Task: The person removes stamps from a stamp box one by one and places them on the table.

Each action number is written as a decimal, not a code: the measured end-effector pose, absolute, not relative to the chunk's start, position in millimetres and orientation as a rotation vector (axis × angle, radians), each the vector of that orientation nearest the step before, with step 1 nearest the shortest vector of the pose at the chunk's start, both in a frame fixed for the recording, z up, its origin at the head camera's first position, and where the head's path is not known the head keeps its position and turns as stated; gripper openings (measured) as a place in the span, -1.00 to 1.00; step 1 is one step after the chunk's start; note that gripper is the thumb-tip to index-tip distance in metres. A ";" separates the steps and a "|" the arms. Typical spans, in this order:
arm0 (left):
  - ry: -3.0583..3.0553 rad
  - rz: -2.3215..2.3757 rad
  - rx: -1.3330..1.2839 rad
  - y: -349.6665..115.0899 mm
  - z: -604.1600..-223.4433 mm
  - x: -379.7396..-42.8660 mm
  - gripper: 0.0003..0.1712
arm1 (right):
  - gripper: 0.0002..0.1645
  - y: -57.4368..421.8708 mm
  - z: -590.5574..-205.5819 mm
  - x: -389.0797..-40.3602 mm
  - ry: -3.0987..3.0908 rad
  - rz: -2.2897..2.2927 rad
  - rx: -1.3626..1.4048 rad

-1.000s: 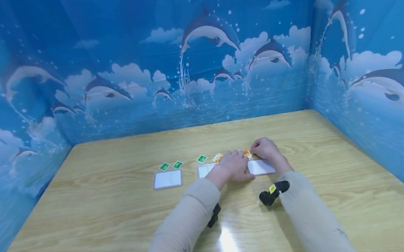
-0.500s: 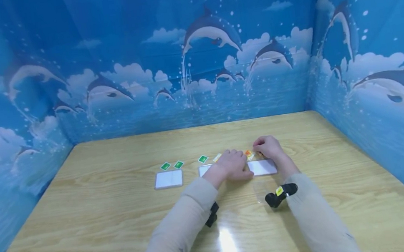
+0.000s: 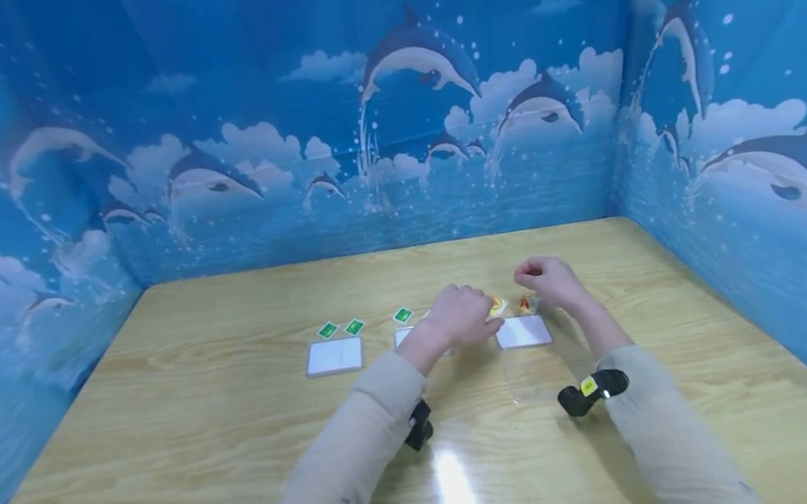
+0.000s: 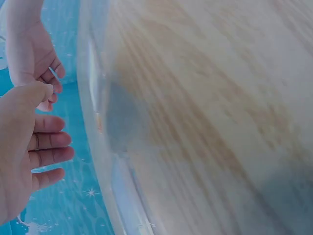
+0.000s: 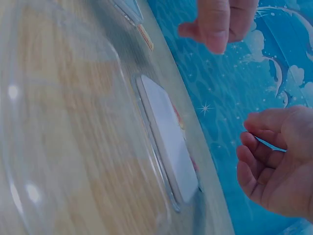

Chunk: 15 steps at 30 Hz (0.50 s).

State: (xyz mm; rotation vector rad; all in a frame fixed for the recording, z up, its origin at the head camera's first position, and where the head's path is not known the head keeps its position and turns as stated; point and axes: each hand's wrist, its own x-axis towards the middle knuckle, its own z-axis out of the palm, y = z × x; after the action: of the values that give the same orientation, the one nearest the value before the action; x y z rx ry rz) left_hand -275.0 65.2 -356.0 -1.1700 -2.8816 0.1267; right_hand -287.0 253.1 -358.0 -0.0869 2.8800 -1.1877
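Note:
My left hand (image 3: 461,316) hovers over the middle white rectangular block (image 3: 402,335), covering most of it; its fingers are extended and hold nothing in the left wrist view. My right hand (image 3: 552,280) is raised just beyond a small red-and-orange card (image 3: 528,304), with loosely bent fingers and nothing visible between them. Left of that card lies a yellow-and-orange card (image 3: 497,305), partly hidden by my left hand. Both cards lie behind the right white block (image 3: 522,331), which sits in a shallow clear case in the right wrist view.
On the left stands another white block (image 3: 334,357). Behind it lie two small green cards (image 3: 327,329), and a third green card (image 3: 402,315) is behind the middle block. A transparent plastic sheet or lid (image 3: 537,377) lies in front of the right block. Dolphin-print curtains (image 3: 392,161) surround the table.
My right hand has moved right and up, leaving the red-and-orange card on the table beside the yellow-and-orange one. My left hand has lifted a little and shows less spread fingers.

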 end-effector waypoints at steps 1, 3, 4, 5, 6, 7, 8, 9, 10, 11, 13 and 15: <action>-2.875 0.107 -1.161 64.9 -354.1 -274.9 -0.61 | -0.64 254.6 -356.0 -285.2 2.898 -1.164 -0.125; -2.861 0.089 -1.138 64.3 -350.8 -274.7 -0.61 | -0.63 258.5 -353.7 -282.6 2.938 -1.109 -0.200; -2.859 0.074 -1.122 64.0 -349.6 -274.9 -0.62 | -0.63 260.2 -352.7 -281.4 2.958 -1.083 -0.248; -2.849 0.068 -1.106 63.5 -348.4 -275.1 -0.61 | -0.64 261.6 -351.5 -279.9 2.970 -1.062 -0.285; -2.850 0.051 -1.092 63.0 -346.8 -275.1 -0.61 | -0.64 262.9 -350.7 -278.7 2.980 -1.037 -0.324; -2.852 0.032 -1.079 62.3 -345.2 -274.9 -0.62 | -0.64 263.9 -349.8 -277.2 2.992 -1.010 -0.375; -2.849 0.021 -1.066 61.6 -343.9 -274.7 -0.62 | -0.64 264.6 -349.0 -275.4 3.004 -0.972 -0.426; -2.849 0.006 -1.055 60.9 -343.0 -274.4 -0.63 | -0.63 265.0 -348.2 -273.0 3.009 -0.939 -0.478; -2.852 -0.007 -1.047 60.4 -341.8 -273.6 -0.63 | -0.61 265.3 -347.0 -270.2 3.017 -0.893 -0.527; -2.854 -0.009 -1.039 59.8 -340.6 -272.4 -0.64 | -0.57 265.7 -346.1 -267.4 3.022 -0.839 -0.569; -2.872 -0.012 -1.028 59.1 -338.8 -269.1 -0.64 | -0.49 266.1 -344.4 -260.6 3.024 -0.737 -0.650; -2.897 -0.005 -1.014 58.8 -337.0 -264.4 -0.61 | -0.39 266.8 -343.6 -253.6 3.023 -0.645 -0.697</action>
State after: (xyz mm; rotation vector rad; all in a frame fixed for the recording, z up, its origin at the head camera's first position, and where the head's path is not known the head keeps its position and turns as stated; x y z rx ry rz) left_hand -264.4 58.8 -337.0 -1.0142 -2.8968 -0.0053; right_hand -253.6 266.8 -343.6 -0.6969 3.0228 -0.6451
